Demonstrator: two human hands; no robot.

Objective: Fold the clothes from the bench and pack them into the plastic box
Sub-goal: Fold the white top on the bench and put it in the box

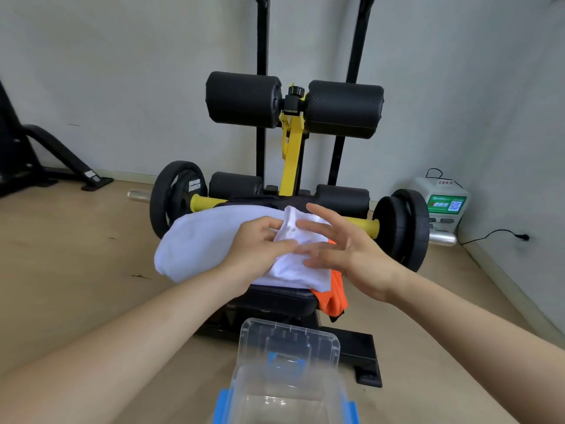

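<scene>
Clothes (pixel 198 240) lie on black bench (pixel 275 298) over wooden floor (pixel 76 255), near grey walls (pixel 122 71).

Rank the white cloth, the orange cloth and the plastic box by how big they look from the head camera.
Tied first: white cloth and plastic box look alike; the box is nearer the camera and cut by the frame, so unranked.
Smallest: orange cloth, only part of it shows.

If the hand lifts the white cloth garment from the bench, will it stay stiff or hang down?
Probably floppy: the white cloth garment drapes over the black padded bench. Likely light: the left hand pinches up a fold.
</scene>
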